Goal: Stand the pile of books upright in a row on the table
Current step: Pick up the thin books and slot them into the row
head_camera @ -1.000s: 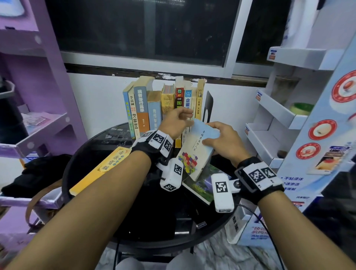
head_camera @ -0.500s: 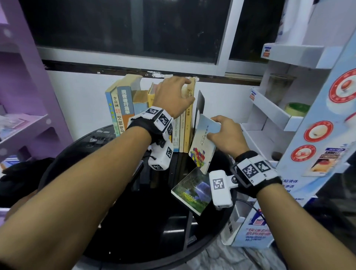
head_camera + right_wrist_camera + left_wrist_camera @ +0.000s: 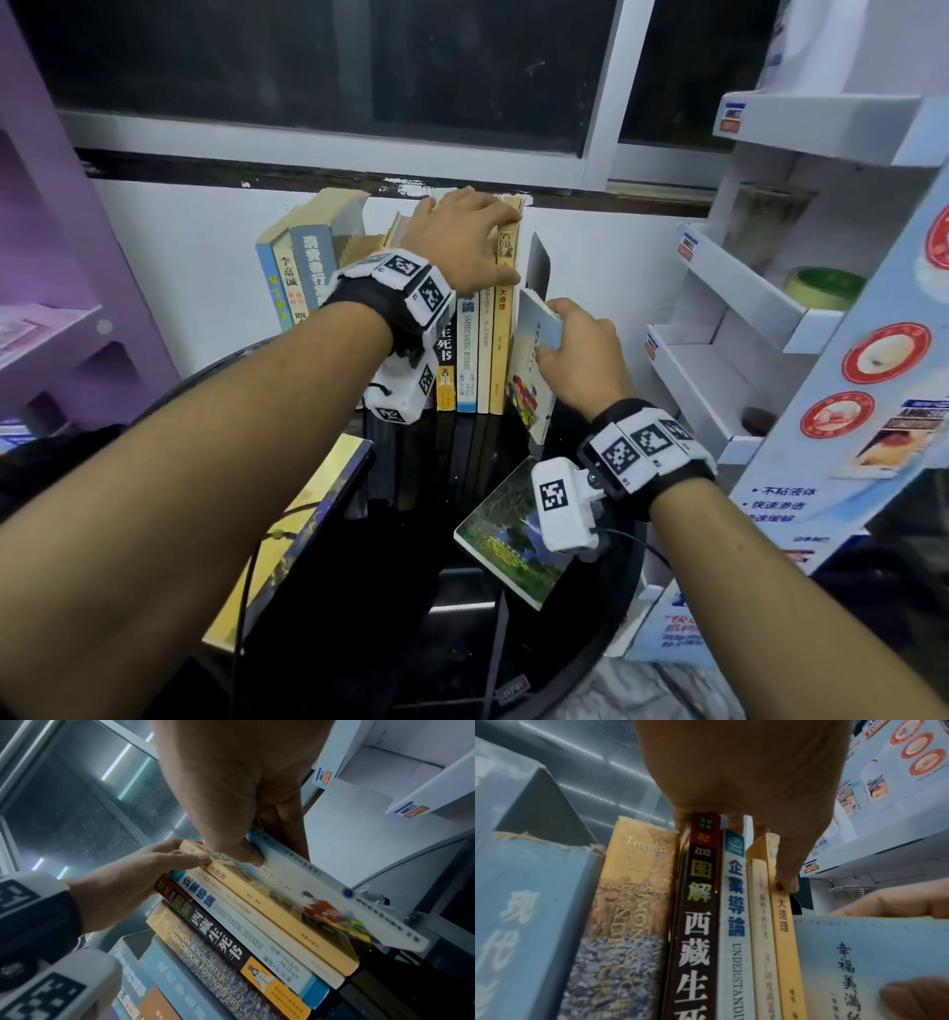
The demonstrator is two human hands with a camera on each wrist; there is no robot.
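Observation:
Several books stand upright in a row (image 3: pixel 472 354) at the back of the black round table (image 3: pixel 411 616). My left hand (image 3: pixel 462 236) lies over the tops of the right-hand books, thumb on the spine of the yellow book (image 3: pixel 785 933), fingers curled behind. My right hand (image 3: pixel 575 344) grips a light blue book (image 3: pixel 531 370) near its top, thumb on the cover (image 3: pixel 308 882). That book stands tilted at the row's right end, against the yellow book (image 3: pixel 270 912). A green-covered book (image 3: pixel 508 534) lies flat near the table's front right.
A black bookend (image 3: pixel 539 262) stands just behind the blue book. A large yellow book (image 3: pixel 292 529) lies flat under my left forearm. White display shelves (image 3: pixel 719 318) stand close on the right, a purple shelf (image 3: pixel 51 334) on the left, and a wall behind the row.
My right hand has carried the blue book from low over the table up against the row's right end. My left hand has risen from the front of the row onto the book tops.

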